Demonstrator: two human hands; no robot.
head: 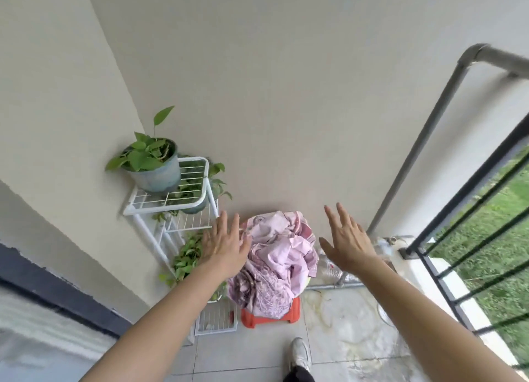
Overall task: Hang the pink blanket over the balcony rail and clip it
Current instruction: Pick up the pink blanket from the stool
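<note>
The pink patterned blanket [276, 263] lies bunched in a heap on a red plastic stool [289, 316] against the wall. My left hand [226, 244] reaches out at the heap's left side, fingers spread, holding nothing. My right hand [347, 240] is stretched out to the right of the heap, also open with fingers apart. Neither hand touches the fabric as far as I can tell. The black balcony rail [469, 187] runs along the right side. No clip is visible.
A white wire plant stand [169, 204] with a potted plant [154, 164] stands left of the stool. A grey metal pipe frame [420, 141] rises at the right by the wall. Tiled floor lies below, with my shoe [299, 353] on it. Grass shows beyond the rail.
</note>
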